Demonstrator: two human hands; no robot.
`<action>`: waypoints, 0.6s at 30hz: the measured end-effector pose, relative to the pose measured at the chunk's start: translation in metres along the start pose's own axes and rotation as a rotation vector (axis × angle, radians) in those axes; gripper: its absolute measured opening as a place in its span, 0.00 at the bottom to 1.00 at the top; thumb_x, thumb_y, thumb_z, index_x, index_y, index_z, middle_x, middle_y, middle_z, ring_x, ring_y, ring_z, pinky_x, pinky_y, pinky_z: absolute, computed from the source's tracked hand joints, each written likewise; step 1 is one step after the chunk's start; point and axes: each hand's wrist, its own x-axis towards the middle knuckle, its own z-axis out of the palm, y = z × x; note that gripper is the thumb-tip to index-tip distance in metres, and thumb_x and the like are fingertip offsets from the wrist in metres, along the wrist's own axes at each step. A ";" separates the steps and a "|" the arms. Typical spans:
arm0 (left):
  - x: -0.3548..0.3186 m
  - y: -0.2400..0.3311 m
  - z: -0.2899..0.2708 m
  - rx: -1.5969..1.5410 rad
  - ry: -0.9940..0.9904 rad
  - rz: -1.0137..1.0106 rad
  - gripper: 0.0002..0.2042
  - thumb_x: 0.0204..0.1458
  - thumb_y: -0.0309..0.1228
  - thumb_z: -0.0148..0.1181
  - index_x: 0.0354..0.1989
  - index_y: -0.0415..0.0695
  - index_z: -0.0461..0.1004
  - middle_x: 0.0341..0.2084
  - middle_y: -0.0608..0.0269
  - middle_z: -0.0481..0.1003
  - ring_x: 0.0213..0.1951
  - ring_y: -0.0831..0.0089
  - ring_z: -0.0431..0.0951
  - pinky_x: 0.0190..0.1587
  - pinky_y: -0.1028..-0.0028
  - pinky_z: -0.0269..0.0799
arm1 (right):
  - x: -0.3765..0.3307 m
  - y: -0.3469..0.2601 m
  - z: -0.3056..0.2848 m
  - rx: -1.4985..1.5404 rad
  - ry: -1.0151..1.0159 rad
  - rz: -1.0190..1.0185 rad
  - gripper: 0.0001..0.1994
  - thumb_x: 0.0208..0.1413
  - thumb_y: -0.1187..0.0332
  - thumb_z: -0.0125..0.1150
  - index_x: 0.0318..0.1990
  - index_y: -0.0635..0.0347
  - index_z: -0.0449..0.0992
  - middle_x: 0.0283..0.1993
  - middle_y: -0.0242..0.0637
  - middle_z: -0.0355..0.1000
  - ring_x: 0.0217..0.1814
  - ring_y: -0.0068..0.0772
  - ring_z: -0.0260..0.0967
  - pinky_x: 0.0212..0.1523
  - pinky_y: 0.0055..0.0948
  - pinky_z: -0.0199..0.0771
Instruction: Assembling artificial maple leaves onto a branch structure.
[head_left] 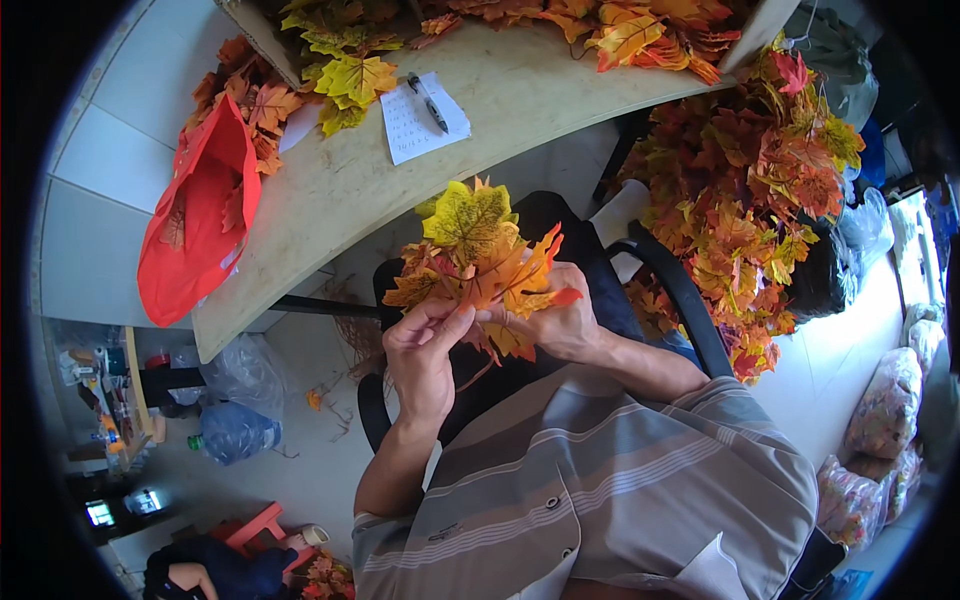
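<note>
In front of my chest I hold a small bunch of artificial maple leaves (505, 270), yellow at the top and orange below. My left hand (420, 345) pinches the bunch low on its left side, thumb and forefinger together. My right hand (565, 320) closes round it from the right, its fingers partly hidden by the leaves. The two thumbs come close together at the middle of the bunch. Beneath my hands a thin brownish stem (480, 376) sticks out. The bunch is over my lap, nearer to me than the table edge.
On the pale table (320, 210) lie a paper sheet (415, 135), a pen (430, 105) and yellow leaves (350, 80). A red bag (200, 220) hangs over its left end. Leaf garlands (740, 220) hang at right. A black chair armrest (690, 295) stands beside my right forearm. Another person (225, 565) is lower left.
</note>
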 end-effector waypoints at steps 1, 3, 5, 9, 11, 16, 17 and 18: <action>0.000 -0.001 -0.002 0.001 -0.011 -0.042 0.04 0.52 0.21 0.60 0.34 0.32 0.76 0.27 0.60 0.77 0.27 0.76 0.77 0.32 0.78 0.74 | -0.001 0.003 -0.002 -0.042 -0.006 -0.087 0.13 0.44 0.69 0.73 0.37 0.64 0.78 0.37 0.36 0.77 0.35 0.26 0.75 0.37 0.24 0.73; 0.000 0.000 -0.005 0.003 -0.028 -0.085 0.05 0.52 0.21 0.60 0.35 0.32 0.77 0.27 0.58 0.77 0.27 0.75 0.77 0.31 0.77 0.74 | -0.003 0.005 -0.001 -0.102 -0.015 -0.075 0.12 0.44 0.69 0.73 0.36 0.64 0.78 0.36 0.36 0.77 0.35 0.27 0.75 0.37 0.25 0.73; -0.005 0.001 -0.008 -0.013 -0.017 -0.113 0.07 0.52 0.21 0.60 0.39 0.32 0.77 0.28 0.57 0.78 0.27 0.75 0.78 0.32 0.77 0.75 | -0.004 0.003 0.001 -0.163 -0.025 -0.063 0.12 0.44 0.70 0.73 0.35 0.64 0.79 0.36 0.35 0.77 0.34 0.28 0.74 0.36 0.26 0.73; 0.000 -0.010 -0.010 0.109 0.046 -0.008 0.09 0.52 0.21 0.60 0.41 0.32 0.77 0.27 0.58 0.78 0.27 0.75 0.78 0.33 0.76 0.76 | -0.006 0.004 0.001 -0.045 -0.042 -0.095 0.08 0.44 0.72 0.71 0.32 0.64 0.79 0.35 0.38 0.77 0.38 0.31 0.73 0.40 0.28 0.72; 0.001 -0.007 -0.004 0.012 0.006 -0.070 0.09 0.52 0.22 0.61 0.41 0.32 0.77 0.27 0.59 0.78 0.27 0.76 0.78 0.33 0.76 0.76 | -0.010 0.007 0.003 0.090 0.028 0.117 0.08 0.47 0.75 0.69 0.36 0.65 0.79 0.34 0.35 0.78 0.36 0.23 0.73 0.40 0.24 0.72; 0.002 -0.009 -0.003 -0.039 0.049 -0.082 0.07 0.52 0.22 0.61 0.38 0.33 0.77 0.26 0.59 0.78 0.27 0.77 0.78 0.33 0.77 0.76 | -0.007 0.004 0.003 0.021 -0.002 0.122 0.08 0.49 0.74 0.69 0.36 0.64 0.80 0.35 0.33 0.79 0.37 0.17 0.73 0.40 0.20 0.72; 0.001 -0.009 -0.002 -0.033 0.044 -0.090 0.06 0.52 0.22 0.61 0.37 0.33 0.77 0.26 0.60 0.78 0.27 0.77 0.78 0.32 0.78 0.75 | -0.007 0.002 0.003 0.020 -0.007 0.126 0.08 0.49 0.74 0.69 0.36 0.64 0.80 0.35 0.33 0.79 0.37 0.17 0.73 0.40 0.20 0.72; 0.001 -0.011 -0.004 -0.037 0.049 -0.091 0.06 0.52 0.22 0.61 0.37 0.33 0.77 0.26 0.60 0.78 0.27 0.77 0.78 0.32 0.78 0.75 | -0.006 0.000 0.002 0.031 0.003 0.141 0.08 0.48 0.74 0.69 0.37 0.63 0.80 0.36 0.33 0.79 0.37 0.17 0.73 0.40 0.20 0.72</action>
